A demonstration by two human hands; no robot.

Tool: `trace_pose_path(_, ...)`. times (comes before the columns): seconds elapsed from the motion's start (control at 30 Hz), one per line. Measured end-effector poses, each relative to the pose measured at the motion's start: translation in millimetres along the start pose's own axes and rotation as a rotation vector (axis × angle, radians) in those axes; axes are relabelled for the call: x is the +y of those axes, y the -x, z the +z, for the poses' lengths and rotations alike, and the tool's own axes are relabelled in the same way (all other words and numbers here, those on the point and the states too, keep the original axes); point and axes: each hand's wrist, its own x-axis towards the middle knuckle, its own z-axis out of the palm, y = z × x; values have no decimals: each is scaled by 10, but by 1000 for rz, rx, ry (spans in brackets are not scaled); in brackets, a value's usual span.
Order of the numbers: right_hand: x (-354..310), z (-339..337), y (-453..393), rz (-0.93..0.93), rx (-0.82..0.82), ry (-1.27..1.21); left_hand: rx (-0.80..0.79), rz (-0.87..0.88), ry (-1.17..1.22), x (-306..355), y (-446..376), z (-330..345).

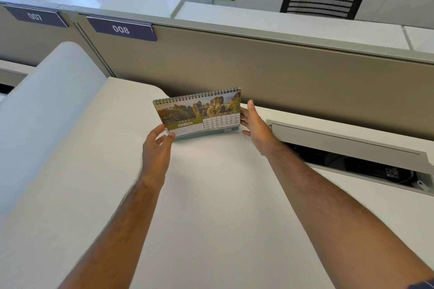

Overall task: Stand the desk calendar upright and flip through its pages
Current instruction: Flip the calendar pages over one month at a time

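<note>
The desk calendar (199, 114) stands upright on the white desk (211, 195), near the back partition. Its spiral binding is on top and the facing page reads MARCH under a photo of rock cliffs. My left hand (156, 150) pinches the lower left corner of the front page between thumb and fingers. My right hand (254, 124) is at the calendar's right edge, fingers spread, with the fingertips touching or nearly touching that edge.
A beige partition (281, 73) with labels 007 and 008 rises just behind the calendar. An open cable tray with a raised lid (347, 145) sits in the desk at right. A white curved divider (47, 101) borders the left side.
</note>
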Motion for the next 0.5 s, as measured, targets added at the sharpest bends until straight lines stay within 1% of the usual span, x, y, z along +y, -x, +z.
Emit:
trace_pose_path(0.17,-8,-3,5,-3,1,1,58,21,10,-34,-4,-18)
trace_pose_path(0.37,-6,-1,5,-1,7,13,163,69,6,-26,13,-34)
trace_pose_path(0.5,-1,4,12,-3,8,17,178,91,16,1,4,-68)
